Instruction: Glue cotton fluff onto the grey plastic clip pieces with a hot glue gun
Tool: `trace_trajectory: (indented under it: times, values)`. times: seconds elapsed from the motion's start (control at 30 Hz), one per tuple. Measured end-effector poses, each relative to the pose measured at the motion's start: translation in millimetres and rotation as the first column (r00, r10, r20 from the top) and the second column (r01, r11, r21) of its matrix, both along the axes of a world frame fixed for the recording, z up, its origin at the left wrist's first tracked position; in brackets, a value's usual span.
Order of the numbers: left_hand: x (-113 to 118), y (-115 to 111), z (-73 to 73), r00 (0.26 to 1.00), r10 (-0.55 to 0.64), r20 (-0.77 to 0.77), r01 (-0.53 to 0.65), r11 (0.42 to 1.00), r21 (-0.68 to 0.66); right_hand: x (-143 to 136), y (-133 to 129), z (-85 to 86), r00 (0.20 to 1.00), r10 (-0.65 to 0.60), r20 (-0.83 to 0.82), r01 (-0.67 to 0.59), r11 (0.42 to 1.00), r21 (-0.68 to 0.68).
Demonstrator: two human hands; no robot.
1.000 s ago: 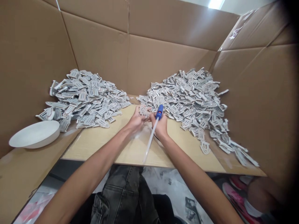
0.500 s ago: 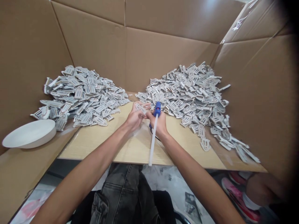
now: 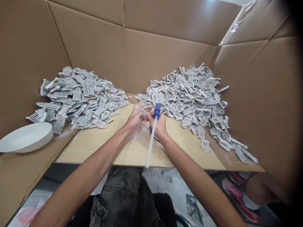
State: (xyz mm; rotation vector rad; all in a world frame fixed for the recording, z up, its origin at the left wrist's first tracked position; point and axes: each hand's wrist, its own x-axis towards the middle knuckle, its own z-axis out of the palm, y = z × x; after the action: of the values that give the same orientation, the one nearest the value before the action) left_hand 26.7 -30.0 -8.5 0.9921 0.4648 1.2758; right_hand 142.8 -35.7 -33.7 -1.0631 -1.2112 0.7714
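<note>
My left hand (image 3: 134, 119) is closed on a small whitish slotted piece (image 3: 141, 110), rounded at one end, and holds it up over the board. Close beside it, my right hand (image 3: 159, 124) wraps round a blue glue gun (image 3: 156, 110). A long translucent glue stick (image 3: 151, 142) sticks out of its back toward me. The thumb side of my right hand meets the slotted piece. The gun's nozzle is hidden from this angle. Similar slotted pieces lie in a left heap (image 3: 82, 97) and a right heap (image 3: 187, 94) beyond my hands.
Tall cardboard walls (image 3: 165, 53) enclose the back and sides. A white bowl (image 3: 26, 137) stands at the left on cardboard. Under my hands lies a yellowish board (image 3: 94, 145). A dark cord runs from the gun. Another person's leg and pink shoe (image 3: 239, 198) show at lower right.
The view has shifted slightly, so everything sits a little further left. The rear end of the glue stick has swung left as the gun tilted a little. Both hands keep their hold.
</note>
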Motion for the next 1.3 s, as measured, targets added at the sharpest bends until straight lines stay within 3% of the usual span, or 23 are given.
trace_trajectory:
  times: [0.2, 0.3, 0.4, 0.5, 0.7, 0.9, 1.1, 1.3]
  values:
    - [-1, 0, -1.1, 1.0, 0.01, -0.005, -0.01, 1.0, -0.016, 4, -1, -3.2, 0.973, -0.166, 0.162, 0.166, 0.986, 0.014]
    - [-6, 5, -2.1, 0.999, 0.023, 0.034, -0.022, 0.999, -0.024, 10, -4, 2.7, 0.966, -0.183, 0.182, 0.174, 0.983, 0.065]
    - [-14, 12, -3.4, 0.995, 0.103, -0.015, -0.103, 0.992, -0.074, 21, -4, 10.5, 0.971, -0.114, 0.212, 0.091, 0.989, 0.116]
    - [-23, 18, -5.5, 0.978, 0.158, -0.137, -0.173, 0.979, -0.104, 34, -3, 17.9, 0.951, -0.026, 0.309, 0.009, 0.998, 0.056]
    - [-29, 21, -9.7, 0.963, 0.152, -0.22, -0.159, 0.987, -0.013, 44, -12, 27.5, 0.864, 0.202, 0.462, -0.187, 0.979, -0.077]
    - [-27, 17, -6.7, 0.974, 0.093, -0.208, -0.098, 0.995, -0.013, 41, -10, 21.7, 0.832, 0.229, 0.505, -0.218, 0.973, -0.082]
    - [-25, 14, -6.9, 0.975, 0.091, -0.202, -0.096, 0.995, -0.017, 41, -7, 19.8, 0.85, 0.197, 0.489, -0.171, 0.98, -0.098]
    - [-25, 17, -9.7, 0.974, 0.114, -0.195, -0.107, 0.993, 0.043, 40, -7, 19.1, 0.816, 0.143, 0.561, -0.114, 0.99, -0.087]
